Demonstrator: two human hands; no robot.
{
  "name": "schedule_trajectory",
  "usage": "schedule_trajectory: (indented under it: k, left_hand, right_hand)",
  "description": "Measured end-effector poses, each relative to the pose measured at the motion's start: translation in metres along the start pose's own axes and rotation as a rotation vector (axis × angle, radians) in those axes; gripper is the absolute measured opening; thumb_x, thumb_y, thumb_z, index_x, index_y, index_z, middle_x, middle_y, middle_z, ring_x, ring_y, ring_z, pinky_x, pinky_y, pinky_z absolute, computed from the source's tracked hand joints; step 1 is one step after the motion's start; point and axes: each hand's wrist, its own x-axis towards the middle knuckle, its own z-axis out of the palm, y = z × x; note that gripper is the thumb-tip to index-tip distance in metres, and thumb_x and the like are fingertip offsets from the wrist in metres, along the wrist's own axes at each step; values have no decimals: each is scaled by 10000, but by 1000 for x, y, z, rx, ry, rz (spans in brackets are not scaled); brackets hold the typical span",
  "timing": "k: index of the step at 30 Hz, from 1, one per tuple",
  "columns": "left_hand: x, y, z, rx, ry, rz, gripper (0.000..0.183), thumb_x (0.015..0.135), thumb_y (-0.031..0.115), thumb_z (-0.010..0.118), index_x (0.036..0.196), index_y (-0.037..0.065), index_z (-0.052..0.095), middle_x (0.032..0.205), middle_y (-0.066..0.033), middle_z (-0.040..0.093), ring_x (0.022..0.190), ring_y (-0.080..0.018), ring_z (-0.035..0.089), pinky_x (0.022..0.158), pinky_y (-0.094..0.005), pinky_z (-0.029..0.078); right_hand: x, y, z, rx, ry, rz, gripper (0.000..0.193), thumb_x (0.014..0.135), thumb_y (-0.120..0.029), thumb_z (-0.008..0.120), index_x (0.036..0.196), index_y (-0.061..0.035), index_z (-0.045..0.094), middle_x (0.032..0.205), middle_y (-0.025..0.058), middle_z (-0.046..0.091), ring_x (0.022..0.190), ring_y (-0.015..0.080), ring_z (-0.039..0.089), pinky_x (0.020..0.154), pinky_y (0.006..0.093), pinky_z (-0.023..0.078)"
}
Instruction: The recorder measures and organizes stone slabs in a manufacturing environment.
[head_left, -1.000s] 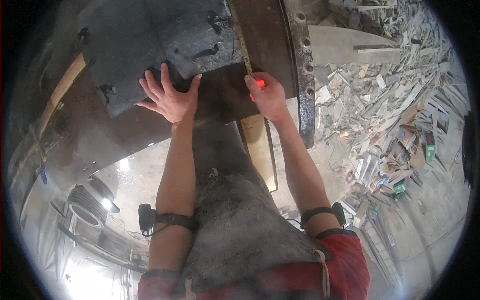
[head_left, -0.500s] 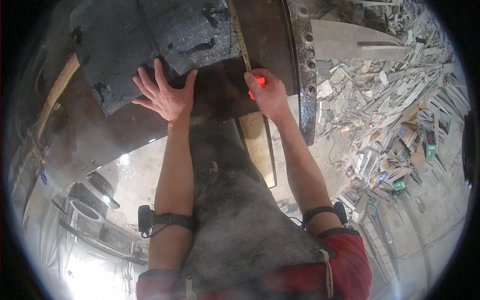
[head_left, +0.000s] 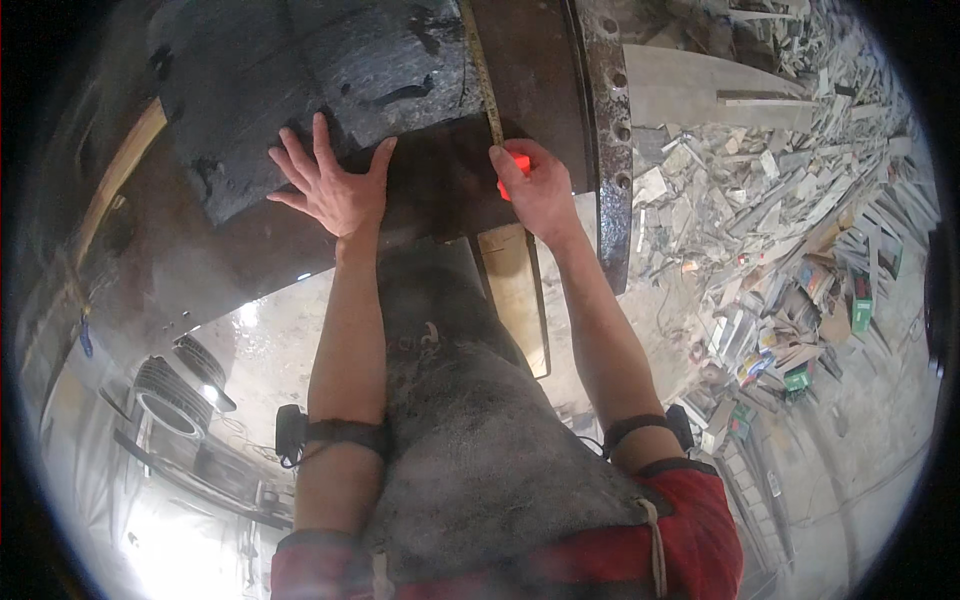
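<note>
A dark grey sheet [head_left: 310, 70] with black smears lies on a brown work surface [head_left: 440, 165]. My left hand [head_left: 340, 190] rests on the sheet's near edge, fingers spread and thumb stretched out, holding nothing. In my right hand [head_left: 540, 190] is an orange tape measure [head_left: 514, 176], gripped with the thumb on top. Its yellow blade [head_left: 482, 75] runs away from me along the sheet's right edge; the far end is out of the picture. The fingers under the case are partly hidden.
A dark metal beam with holes [head_left: 612, 140] borders the surface on the right. Beyond it, scrap and offcuts [head_left: 780, 230] cover the floor. A wooden board [head_left: 515, 290] sits below the surface near my apron [head_left: 450, 420]. Tyres [head_left: 170, 395] stand at lower left.
The view has shifted very slightly. Both hands keep their places, the left flat on the sheet and the right on the tape measure.
</note>
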Motion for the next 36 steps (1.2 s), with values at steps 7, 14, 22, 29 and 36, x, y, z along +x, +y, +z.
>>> schedule_trajectory:
  k: [7, 14, 22, 29, 36]
  left_hand:
    - [-3, 6, -9, -112, -20, -27, 1007, 595, 549, 842, 1440, 241, 389, 1564, -135, 220, 1460, -400, 121, 1059, -762, 26]
    - [-32, -47, -48, -990, -494, -315, 436, 942, 367, 620, 1221, 33, 597, 1175, -136, 632, 1128, -194, 579, 1006, -381, 426]
    - [-12, -183, -87, -1142, -250, -663, 308, 1015, 245, 472, 913, 7, 639, 728, -85, 681, 666, -137, 631, 628, -308, 497]
    - [27, -228, -89, -924, -348, -597, 312, 955, 249, 508, 865, -5, 665, 655, -113, 659, 622, -212, 649, 623, -326, 494]
    - [19, -236, -92, -860, -382, -435, 280, 934, 232, 535, 880, 8, 694, 776, -157, 684, 735, -282, 679, 684, -363, 507]
  right_hand:
    - [5, 35, 11, 418, 19, 13, 393, 913, -307, 667, 1062, 55, 629, 791, 46, 646, 689, 100, 587, 623, 261, 495]
    - [-61, -1, 110, 9, -215, -202, 358, 940, -326, 588, 1124, -21, 626, 971, 155, 688, 905, 227, 660, 805, 367, 502]
    - [-88, -85, 227, -342, -335, -781, 552, 848, -369, 663, 1265, -30, 536, 1184, 196, 571, 1074, 395, 566, 923, 482, 448]
    - [-14, -98, 263, -732, 73, -1086, 606, 793, -329, 702, 1290, -43, 507, 1345, 182, 409, 1312, 389, 356, 1107, 548, 270]
    - [-14, -93, 273, -790, 83, -1031, 600, 789, -319, 699, 1308, -100, 492, 1388, 140, 371, 1347, 357, 322, 1119, 557, 252]
